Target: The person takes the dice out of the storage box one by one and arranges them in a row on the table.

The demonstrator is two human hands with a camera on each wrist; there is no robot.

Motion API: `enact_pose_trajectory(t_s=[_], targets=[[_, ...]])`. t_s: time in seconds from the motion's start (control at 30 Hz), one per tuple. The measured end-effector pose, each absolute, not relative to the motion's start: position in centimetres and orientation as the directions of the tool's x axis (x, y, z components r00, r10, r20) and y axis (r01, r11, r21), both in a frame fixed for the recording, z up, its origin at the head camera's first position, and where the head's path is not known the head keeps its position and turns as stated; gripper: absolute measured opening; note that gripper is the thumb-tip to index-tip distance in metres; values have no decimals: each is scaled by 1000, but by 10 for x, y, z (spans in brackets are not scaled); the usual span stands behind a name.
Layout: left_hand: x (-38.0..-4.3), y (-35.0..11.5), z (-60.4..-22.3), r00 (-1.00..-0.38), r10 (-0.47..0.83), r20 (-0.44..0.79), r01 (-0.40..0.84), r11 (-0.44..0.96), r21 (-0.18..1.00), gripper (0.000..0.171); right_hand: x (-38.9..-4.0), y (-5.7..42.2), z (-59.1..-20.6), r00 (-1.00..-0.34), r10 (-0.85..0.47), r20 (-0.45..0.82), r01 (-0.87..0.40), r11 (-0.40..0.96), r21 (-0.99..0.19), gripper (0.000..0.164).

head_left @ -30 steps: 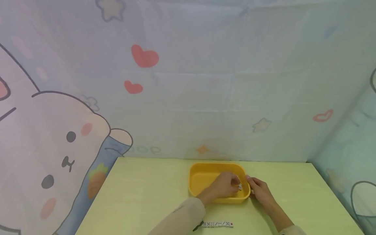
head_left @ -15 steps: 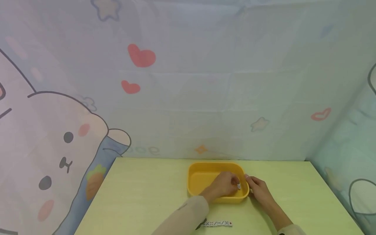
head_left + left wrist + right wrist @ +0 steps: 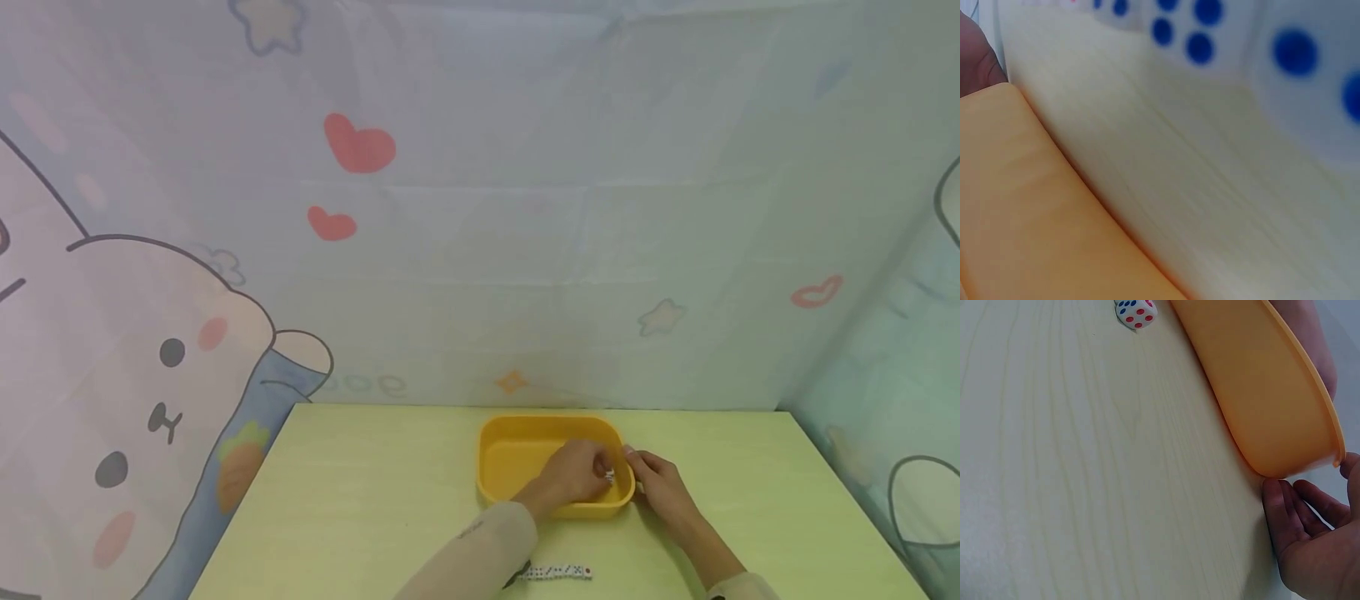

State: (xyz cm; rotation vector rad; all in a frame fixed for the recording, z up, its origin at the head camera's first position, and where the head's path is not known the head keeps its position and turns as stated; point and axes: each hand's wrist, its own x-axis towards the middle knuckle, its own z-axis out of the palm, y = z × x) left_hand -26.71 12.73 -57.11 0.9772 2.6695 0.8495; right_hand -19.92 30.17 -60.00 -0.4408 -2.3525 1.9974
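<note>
A shallow yellow plastic tray (image 3: 525, 427) stands on the table. My left hand (image 3: 573, 472) reaches over its near side into the right part, fingers curled at a few small white dice (image 3: 609, 477). How many dice the fingers pinch, I cannot tell. At the tray's right end my right hand (image 3: 663, 486) holds on, its thumb up at the rim and its fingers (image 3: 1282, 506) low against the corner. Nearer the front, a row of white dice (image 3: 558, 572) lies side by side on the table, its left end hidden by the left sleeve.
The pale wooden table (image 3: 375, 483) runs back to a cloth backdrop (image 3: 480, 250) printed with hearts, stars and a rabbit. Another cloth wall (image 3: 915, 375) borders the right side. My left forearm's sleeve (image 3: 480, 550) passes close over the dice row.
The dice at my left fingertips have turned slightly. Both hands keep their places at the tray, and the head view has shifted a little.
</note>
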Motion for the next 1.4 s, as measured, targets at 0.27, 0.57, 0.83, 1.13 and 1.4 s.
enact_pose_trajectory(t_s=[0.27, 0.57, 0.83, 1.13, 1.4], targets=[[-268, 127, -572, -759, 651, 27, 561, 633, 533, 12, -198, 302, -600, -958, 241, -153, 187, 127, -974, 65], [-269, 118, -566, -681, 732, 26, 665, 603, 442, 14, -198, 302, -601, -961, 228, -159, 194, 141, -971, 68], [-277, 111, -572, -641, 767, 29, 693, 562, 451, 19, -198, 304, -601, -961, 226, -159, 194, 143, -971, 69], [-279, 88, -563, -651, 757, 51, 672, 544, 501, 6, -201, 302, -600, -959, 229, -164, 201, 151, -968, 69], [-286, 33, -531, -639, 767, 64, 644, 488, 589, 10, -203, 304, -597, -964, 207, -165, 200, 159, -967, 70]])
